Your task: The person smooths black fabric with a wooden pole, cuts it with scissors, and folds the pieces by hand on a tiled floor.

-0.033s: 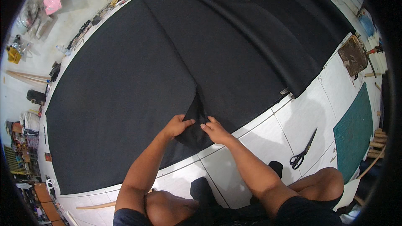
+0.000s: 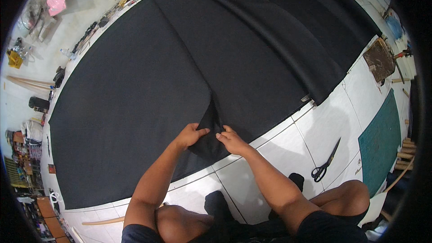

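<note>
A wide sheet of black fabric (image 2: pixel 130 90) lies spread over the white tiled floor. A seam or cut line runs from its far edge toward my hands, and near me the two sides part in a raised, folded gap. My left hand (image 2: pixel 191 136) pinches the fabric's edge on the left of this gap, thumb on top. Just to its right, my right hand (image 2: pixel 231 140) grips the fabric on the other side, fingers closed. A short distance separates the hands. Black-handled scissors (image 2: pixel 320 171) lie on the tiles to the right, blades pointing away from me.
A green cutting mat (image 2: pixel 381 146) lies at the right, with a worn brown board or box (image 2: pixel 380 60) beyond it. Long folds (image 2: pixel 265 40) rise in the fabric's right part. A wooden stick (image 2: pixel 102 221) lies at lower left. Assorted goods (image 2: pixel 27 153) stand along the left wall.
</note>
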A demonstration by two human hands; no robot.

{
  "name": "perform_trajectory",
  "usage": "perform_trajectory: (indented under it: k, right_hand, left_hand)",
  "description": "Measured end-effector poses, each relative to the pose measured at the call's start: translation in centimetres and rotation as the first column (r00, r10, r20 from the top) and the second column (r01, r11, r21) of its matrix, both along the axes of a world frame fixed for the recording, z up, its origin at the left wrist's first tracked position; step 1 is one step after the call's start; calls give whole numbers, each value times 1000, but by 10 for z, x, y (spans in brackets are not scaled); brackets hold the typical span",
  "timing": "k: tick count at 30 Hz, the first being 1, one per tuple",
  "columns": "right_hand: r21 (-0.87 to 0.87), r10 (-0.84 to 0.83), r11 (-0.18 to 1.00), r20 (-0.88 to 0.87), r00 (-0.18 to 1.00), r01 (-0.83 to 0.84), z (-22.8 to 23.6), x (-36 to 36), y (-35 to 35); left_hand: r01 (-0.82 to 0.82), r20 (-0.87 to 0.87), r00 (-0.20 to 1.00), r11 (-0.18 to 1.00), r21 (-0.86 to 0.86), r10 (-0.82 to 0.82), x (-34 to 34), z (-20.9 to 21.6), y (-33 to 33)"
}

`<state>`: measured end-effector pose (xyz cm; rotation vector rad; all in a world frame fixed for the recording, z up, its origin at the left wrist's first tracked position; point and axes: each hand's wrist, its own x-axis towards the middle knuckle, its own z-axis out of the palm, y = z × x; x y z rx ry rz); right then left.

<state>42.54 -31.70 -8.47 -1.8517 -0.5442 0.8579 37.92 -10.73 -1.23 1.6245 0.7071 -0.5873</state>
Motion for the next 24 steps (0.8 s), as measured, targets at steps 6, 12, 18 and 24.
perform_trajectory:
  k: [6, 12, 18, 24]
  right_hand:
    - [-96, -115, 989, -70, 991, 108, 34, -1, 11]
    - [-114, -131, 985, -12, 991, 129, 56, -1, 18]
    - [-102, -113, 989, -39, 993, 109, 34, 5, 14]
    - [-169, 39, 985, 117, 992, -19, 55, 2, 13]
  left_hand:
    - [80, 23, 996, 991, 106, -83, -2, 12, -2]
    - [112, -23, 994, 977, 180, -110, -2, 11, 1]
    - [133, 12, 991, 982, 131, -135, 3, 11, -3]
    - [88, 13, 996, 992, 86, -89, 1, -4, 1]
